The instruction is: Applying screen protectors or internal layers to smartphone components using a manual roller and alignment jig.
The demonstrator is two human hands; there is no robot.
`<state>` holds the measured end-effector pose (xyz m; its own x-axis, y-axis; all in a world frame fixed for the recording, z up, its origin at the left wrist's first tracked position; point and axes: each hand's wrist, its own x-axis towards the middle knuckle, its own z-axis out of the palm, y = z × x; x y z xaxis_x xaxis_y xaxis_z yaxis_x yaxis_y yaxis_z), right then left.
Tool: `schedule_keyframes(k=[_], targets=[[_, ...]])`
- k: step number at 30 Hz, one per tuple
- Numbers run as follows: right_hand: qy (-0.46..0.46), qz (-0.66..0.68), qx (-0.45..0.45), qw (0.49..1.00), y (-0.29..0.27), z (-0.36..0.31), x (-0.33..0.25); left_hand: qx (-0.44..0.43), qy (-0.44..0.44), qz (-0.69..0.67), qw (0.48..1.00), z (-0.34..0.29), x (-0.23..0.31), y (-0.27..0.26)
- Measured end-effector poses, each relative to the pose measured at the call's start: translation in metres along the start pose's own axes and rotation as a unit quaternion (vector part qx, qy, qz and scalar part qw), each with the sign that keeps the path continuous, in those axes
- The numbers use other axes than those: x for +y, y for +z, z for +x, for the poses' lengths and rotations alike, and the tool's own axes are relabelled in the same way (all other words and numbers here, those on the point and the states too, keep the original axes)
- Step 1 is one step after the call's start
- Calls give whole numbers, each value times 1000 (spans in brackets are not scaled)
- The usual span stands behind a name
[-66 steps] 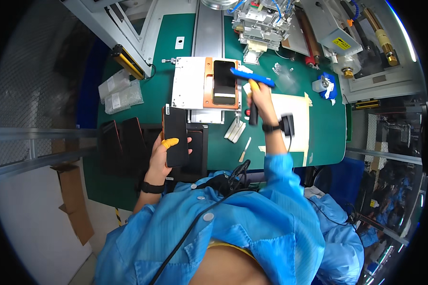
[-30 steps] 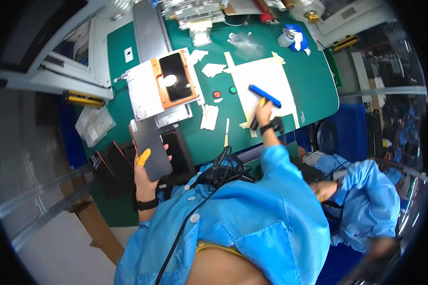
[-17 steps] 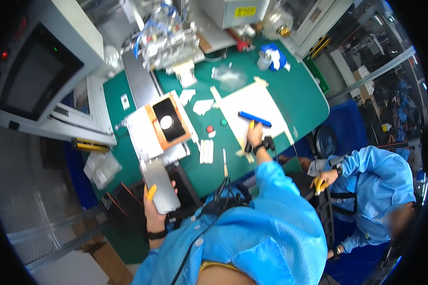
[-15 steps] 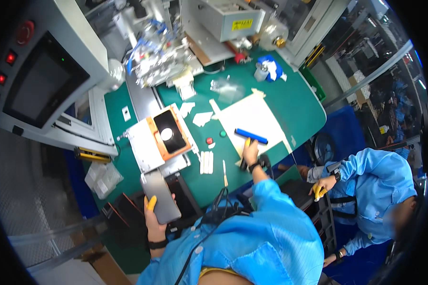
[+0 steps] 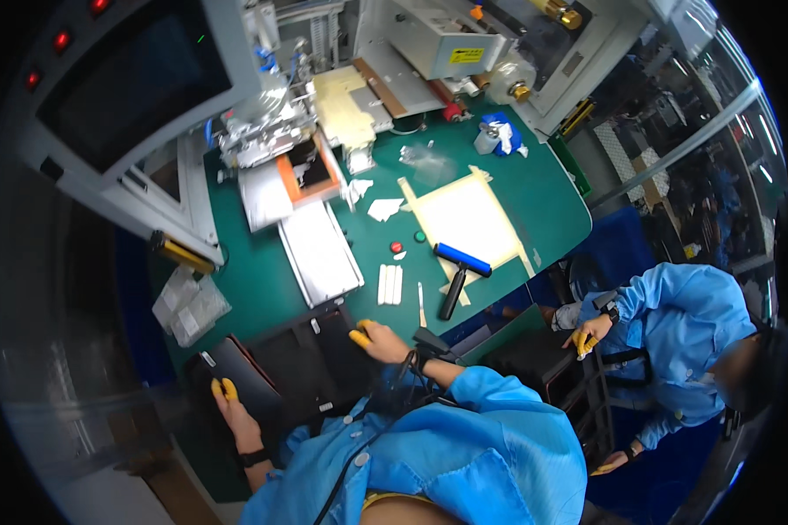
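Yellow finger covers sit on both my hands. My left hand (image 5: 234, 417) is at the lower left edge of a dark, flat phone-like panel (image 5: 241, 374), its fingers closed against that edge. The panel lies tilted at the left of a black tray (image 5: 299, 376). My right hand (image 5: 383, 341) is at the tray's right side, fingers curled beside a second dark panel (image 5: 331, 339); what they pinch, if anything, I cannot make out. A blue roller (image 5: 462, 260) with a black handle lies on the white sheet's near edge, apart from my hands.
An orange-framed fixture (image 5: 311, 179) stands under the machine, with a white plate (image 5: 322, 258) in front. A taped white sheet (image 5: 466, 219), white strips (image 5: 390, 284), red cap (image 5: 396, 248) and clear bags (image 5: 190, 306) lie on the green table. A co-worker (image 5: 674, 341) handles another black tray at right.
My right hand let go of the roller and moved left to the black tray. My left hand lowered the phone-like panel leftward. The orange-framed fixture slid back under the machine, exposing the white plate.
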<state>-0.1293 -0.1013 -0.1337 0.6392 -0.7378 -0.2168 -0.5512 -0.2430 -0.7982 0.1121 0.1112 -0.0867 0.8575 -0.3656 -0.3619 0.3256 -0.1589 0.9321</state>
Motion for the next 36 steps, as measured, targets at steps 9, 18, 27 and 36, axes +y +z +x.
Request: schedule_keyframes(k=[9, 18, 27, 36], targets=[[40, -173, -2, 984, -2, -33, 5, 183, 75, 95, 976, 53, -16, -125], [119, -249, 104, 955, -42, -50, 34, 145, 115, 396, 900, 74, -73, -97], [86, -170, 19, 981, 22, -27, -32, 226, 38, 445, 865, 67, -57, -125], [-271, -138, -117, 945, 79, 25, -110, 196, -23, 440, 876, 44, -64, -145]])
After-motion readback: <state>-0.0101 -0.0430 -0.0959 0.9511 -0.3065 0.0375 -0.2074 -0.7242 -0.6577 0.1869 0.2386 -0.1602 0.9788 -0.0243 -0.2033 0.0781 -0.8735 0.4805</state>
